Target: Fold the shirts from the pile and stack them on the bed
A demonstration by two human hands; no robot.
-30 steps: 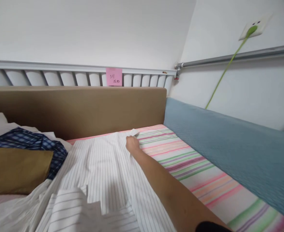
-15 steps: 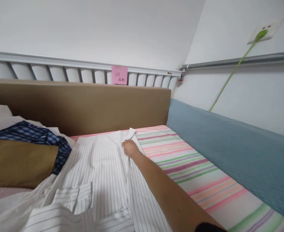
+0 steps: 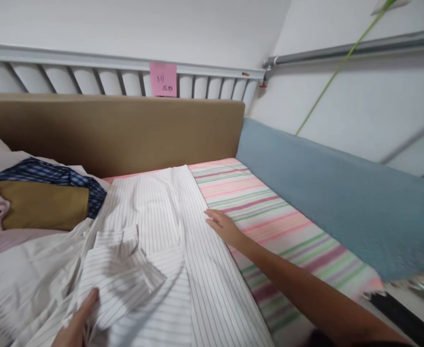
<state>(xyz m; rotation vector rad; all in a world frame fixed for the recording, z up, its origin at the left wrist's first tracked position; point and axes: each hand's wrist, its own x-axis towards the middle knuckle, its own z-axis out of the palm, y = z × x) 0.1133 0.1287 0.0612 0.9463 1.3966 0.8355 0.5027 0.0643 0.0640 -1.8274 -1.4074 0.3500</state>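
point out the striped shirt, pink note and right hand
white pinstriped shirt [image 3: 154, 207], head view, flat upper panel
pink square paper note [image 3: 163, 79], head view, centre
right hand [image 3: 224, 226], head view, back of hand

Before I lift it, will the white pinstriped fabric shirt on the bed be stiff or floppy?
Likely floppy: the white pinstriped fabric shirt bunches in folds at the left hand. Probably light: it lies thin and flat by the right hand. May drag across the pink-and-green striped sheet.

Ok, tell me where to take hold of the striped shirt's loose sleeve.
Pinch the sleeve at its cuff, coming from the near left where the left hand touches it. It lies crumpled and raised on the flat striped shirt, so the cuff's edge probably offers a free fold.
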